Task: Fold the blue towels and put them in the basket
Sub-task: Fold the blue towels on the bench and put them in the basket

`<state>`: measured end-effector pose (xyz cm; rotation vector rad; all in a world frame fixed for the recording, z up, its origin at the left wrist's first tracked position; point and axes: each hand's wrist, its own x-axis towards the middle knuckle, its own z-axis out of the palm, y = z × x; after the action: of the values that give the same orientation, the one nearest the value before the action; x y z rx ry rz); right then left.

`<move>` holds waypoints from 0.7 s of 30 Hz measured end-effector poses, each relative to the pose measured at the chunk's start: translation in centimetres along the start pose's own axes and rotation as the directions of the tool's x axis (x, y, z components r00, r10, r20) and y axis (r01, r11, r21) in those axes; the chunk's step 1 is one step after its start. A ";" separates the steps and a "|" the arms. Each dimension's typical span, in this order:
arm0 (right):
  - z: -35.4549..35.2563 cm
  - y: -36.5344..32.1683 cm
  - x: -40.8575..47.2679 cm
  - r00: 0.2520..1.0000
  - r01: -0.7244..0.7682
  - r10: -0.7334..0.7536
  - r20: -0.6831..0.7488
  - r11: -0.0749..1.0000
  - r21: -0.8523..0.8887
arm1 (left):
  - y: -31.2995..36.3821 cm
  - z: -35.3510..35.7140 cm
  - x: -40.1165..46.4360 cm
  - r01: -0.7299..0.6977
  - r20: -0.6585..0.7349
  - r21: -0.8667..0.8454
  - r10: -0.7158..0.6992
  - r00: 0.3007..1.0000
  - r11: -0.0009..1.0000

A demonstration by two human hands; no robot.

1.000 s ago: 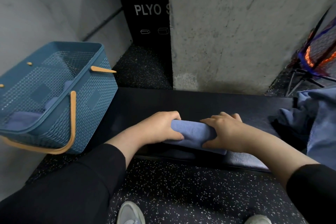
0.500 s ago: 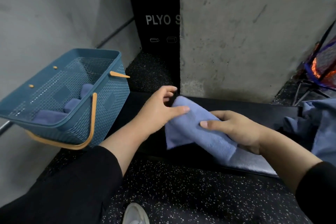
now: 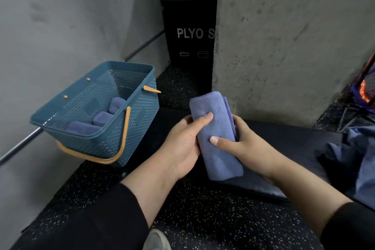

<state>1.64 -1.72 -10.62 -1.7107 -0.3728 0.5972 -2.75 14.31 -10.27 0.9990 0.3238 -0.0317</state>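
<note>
Both hands, left hand (image 3: 182, 144) and right hand (image 3: 241, 144), grip the folded blue towel (image 3: 218, 136) with curled fingers above the dark surface (image 3: 284, 138), seemingly finished, so next it goes left into the basket (image 3: 140, 119).

Both forearms reach forward from black sleeves and converge at centre. Left hand (image 3: 182, 144): palm turned inward, thumb laid across the front of the towel (image 3: 217, 134), remaining fingers curled behind it. Right hand (image 3: 241, 144): thumb pressed on the towel's front lower down, fingers wrapped round its right edge. The hands sit just beside each other, gripping opposite sides.
</note>
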 end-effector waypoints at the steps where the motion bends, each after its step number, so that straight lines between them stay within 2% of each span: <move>1: 0.0 -0.2 -0.2 0.999 -0.029 0.028 0.039 0.999 0.019 | 0.2 0.0 0.0 0.005 0.005 0.008 -0.005 1.000 1.000; 4: -0.3 -0.5 -0.7 0.986 -0.097 0.088 0.144 0.994 0.052 | 0.7 0.0 0.0 -0.009 -0.016 0.100 0.010 1.000 0.995; 8: 0.0 -1.1 -1.0 0.986 -0.130 0.113 0.126 0.983 0.131 | 1.2 -0.2 -0.2 -0.062 -0.047 0.134 0.069 0.996 0.989; 14: 1.6 -3.4 -1.1 0.997 -0.032 0.036 0.067 0.998 -0.060 | 3.4 -0.8 -1.5 -0.176 -0.068 0.307 0.206 0.976 0.935; 16: 2.5 -5.1 -0.9 0.998 0.015 -0.009 0.055 0.994 -0.109 | 5.0 -1.5 -2.1 -0.252 -0.078 0.338 0.294 0.952 0.907; 18: 3.3 -7.1 -0.2 0.998 0.050 -0.042 0.049 0.982 -0.181 | 7.0 -3.2 -2.2 -0.355 -0.117 0.468 0.455 0.883 0.809; 21: 4.6 -11.0 1.6 0.993 0.107 -0.087 0.079 0.943 -0.314 | 10.6 -7.4 -2.8 -0.435 -0.136 0.710 0.713 0.687 0.555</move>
<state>1.10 5.37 -0.92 -1.9707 -0.6237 0.5418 -5.46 25.88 -4.50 1.7732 0.3518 0.7693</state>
